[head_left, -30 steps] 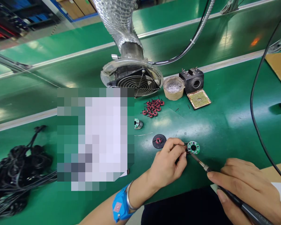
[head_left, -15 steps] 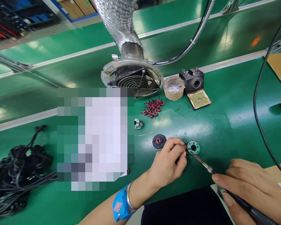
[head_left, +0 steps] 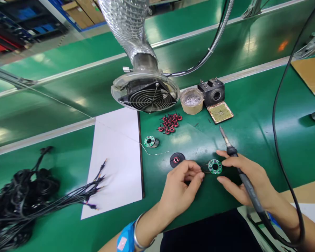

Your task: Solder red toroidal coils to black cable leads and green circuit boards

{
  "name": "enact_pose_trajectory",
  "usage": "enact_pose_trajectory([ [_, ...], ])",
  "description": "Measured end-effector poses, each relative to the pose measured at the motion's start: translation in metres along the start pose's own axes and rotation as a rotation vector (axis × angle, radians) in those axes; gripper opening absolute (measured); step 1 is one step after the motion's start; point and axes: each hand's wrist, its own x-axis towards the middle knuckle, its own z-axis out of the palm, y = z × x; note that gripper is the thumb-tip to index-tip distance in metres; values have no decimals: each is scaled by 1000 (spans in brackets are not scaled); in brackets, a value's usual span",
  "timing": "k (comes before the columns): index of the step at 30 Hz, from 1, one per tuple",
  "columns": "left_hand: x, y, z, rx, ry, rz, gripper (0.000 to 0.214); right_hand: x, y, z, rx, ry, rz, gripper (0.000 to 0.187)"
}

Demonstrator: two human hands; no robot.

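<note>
Between the fingertips [head_left: 199,176] lies the round board [head_left: 215,167], left hand [head_left: 182,187] fingers pinched together beside it, right hand [head_left: 248,178] gripping the soldering iron [head_left: 232,151].

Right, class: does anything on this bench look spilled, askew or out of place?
Slightly: the red coils lie in a loose heap on the mat, and the black cables at the left edge are a tangle. Nothing looks damaged.

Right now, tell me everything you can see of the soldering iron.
The soldering iron is a slim pencil type: thin silvery tip and shaft, black collar, long black handle, black cord at the rear. The right hand grips the handle. It lies tilted, tip pointing away toward the sponge. The tip is apart from the round board; whether it touches the belt is unclear.
</note>
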Motion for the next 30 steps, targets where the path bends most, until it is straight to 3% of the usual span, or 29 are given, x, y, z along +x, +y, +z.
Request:
enact_pose_trajectory([
  [2, 0, -1, 0, -4, 55, 59, 3, 0, 4, 7, 44, -53, 17, 29],
  [5, 4, -3, 0, 135, 162, 376, 5, 0, 6, 12, 46, -50, 2, 27],
  [8, 9, -2, -2, 446, 36, 731, 17, -2, 6, 15, 4, -20, -30, 27],
  [10, 10, -2, -1, 638, -56, 834, 21, -3, 5, 15, -18, -4, -39, 27],
  [13, 10, -3, 3, 743, -13, 752, 19, -2, 0, 14, -1, 1, -10, 30],
  [16, 8, -6, 10, 697, 91, 655, 12, 1, -7, 14, 49, -12, 78, 37],
  [19, 6, -7, 13, 548, 120, 580, 14, 4, -12, 20, 34, 33, 118, 32],
  [24, 5, -4, 12, 230, 49, 405, 31, 7, -14, 24, 5, 80, 66, 26],
  [30, 5, -4, 11, 346, 78, 417, 26, -6, -29, -21, -76, 62, 22, 51],
])
